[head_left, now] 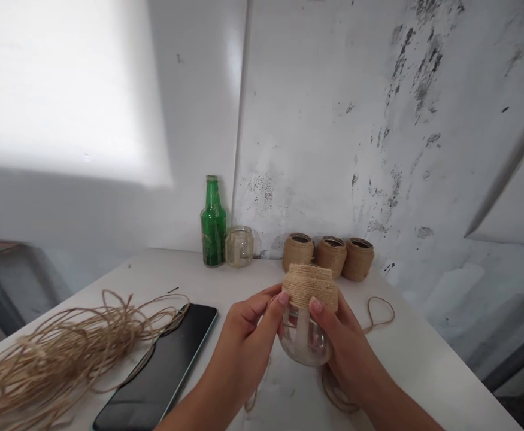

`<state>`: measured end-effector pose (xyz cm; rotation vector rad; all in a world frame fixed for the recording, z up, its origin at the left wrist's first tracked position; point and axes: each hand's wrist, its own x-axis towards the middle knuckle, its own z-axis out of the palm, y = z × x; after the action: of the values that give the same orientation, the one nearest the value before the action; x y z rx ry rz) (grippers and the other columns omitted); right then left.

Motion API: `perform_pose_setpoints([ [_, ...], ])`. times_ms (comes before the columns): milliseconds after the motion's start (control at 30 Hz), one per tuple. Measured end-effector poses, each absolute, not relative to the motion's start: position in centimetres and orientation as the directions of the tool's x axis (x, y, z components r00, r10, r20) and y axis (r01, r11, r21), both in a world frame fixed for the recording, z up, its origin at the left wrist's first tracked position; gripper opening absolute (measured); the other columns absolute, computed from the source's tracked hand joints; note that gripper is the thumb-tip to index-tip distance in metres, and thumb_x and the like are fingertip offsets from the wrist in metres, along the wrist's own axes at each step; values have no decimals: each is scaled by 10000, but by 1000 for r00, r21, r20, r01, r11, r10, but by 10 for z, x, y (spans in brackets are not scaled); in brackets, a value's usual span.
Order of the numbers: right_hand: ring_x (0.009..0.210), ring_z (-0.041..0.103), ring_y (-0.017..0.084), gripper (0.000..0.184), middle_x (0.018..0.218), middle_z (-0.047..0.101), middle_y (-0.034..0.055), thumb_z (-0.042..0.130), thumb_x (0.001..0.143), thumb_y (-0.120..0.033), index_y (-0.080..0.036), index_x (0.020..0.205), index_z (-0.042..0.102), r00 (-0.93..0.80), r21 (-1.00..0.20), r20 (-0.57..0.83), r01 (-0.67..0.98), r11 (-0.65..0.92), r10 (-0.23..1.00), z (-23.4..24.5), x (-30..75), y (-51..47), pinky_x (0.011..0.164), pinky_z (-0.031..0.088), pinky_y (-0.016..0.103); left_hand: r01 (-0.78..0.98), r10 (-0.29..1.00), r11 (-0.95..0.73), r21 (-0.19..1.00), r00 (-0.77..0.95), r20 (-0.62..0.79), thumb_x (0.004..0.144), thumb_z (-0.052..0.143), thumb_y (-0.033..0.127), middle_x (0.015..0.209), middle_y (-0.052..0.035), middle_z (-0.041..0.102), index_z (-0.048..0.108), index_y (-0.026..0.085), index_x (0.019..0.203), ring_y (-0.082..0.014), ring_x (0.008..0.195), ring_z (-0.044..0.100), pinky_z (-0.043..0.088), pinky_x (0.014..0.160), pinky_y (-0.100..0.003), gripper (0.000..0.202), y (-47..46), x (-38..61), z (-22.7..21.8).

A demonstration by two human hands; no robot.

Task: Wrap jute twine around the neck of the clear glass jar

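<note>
Both hands hold a clear glass jar (305, 341) up above the white table (262, 383), its upper part tightly wound with jute twine (310, 287). My left hand (248, 335) grips the jar's left side, with the fingertips against the twine. On the right side, my right hand (342, 341) holds the jar, its thumb resting on the lower edge of the winding. A loop of loose twine (378, 314) lies on the table right of my right hand, and more runs beneath my wrists.
A large pile of jute twine (55, 359) lies at the left, next to a black tablet or phone (158, 365). Along the wall stand a green glass bottle (213, 227), a bare glass jar (239, 246) and several twine-wrapped jars (331, 256). The table's edges slope away on both sides.
</note>
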<state>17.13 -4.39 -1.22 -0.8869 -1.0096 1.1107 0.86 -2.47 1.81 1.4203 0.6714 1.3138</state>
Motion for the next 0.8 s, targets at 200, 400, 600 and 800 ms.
perform_pose_setpoints([
  [200, 1174, 706, 302, 530, 1301, 758, 71, 809, 914, -567, -343, 1364, 641, 64, -934, 150, -318, 162, 987, -3, 165, -48, 965, 573, 425, -198, 915, -313, 929, 199, 351, 969, 678, 458, 1246, -106, 798, 572, 204, 556, -299, 1096, 712, 526, 930, -348, 496, -24, 8, 12],
  [400, 1097, 708, 289, 607, 1205, 774, 50, 913, 797, -557, -321, 1289, 646, 156, -978, 177, -82, 192, 972, 1, 167, -51, 940, 570, 392, -141, 899, -356, 924, 220, 380, 991, 652, 453, 1242, -101, 794, 549, 207, 571, -293, 1094, 702, 525, 928, -344, 498, -26, 6, 14],
  [600, 900, 745, 299, 659, 1035, 810, 92, 891, 784, -599, -266, 1310, 674, 212, -964, 115, -211, 160, 971, -7, 168, -45, 791, 596, 414, -256, 927, -248, 934, 219, 306, 958, 685, 491, 886, -69, 786, 594, 199, 593, -232, 868, 675, 538, 757, -291, 476, -24, 9, 15],
  [800, 851, 751, 290, 702, 1002, 815, 79, 909, 755, -593, -272, 1333, 677, 243, -958, 104, -236, 163, 965, -12, 171, -44, 706, 590, 380, -205, 940, -295, 933, 112, 322, 938, 709, 508, 765, -28, 697, 720, 194, 757, -185, 765, 613, 492, 682, -260, 363, -21, 6, 14],
])
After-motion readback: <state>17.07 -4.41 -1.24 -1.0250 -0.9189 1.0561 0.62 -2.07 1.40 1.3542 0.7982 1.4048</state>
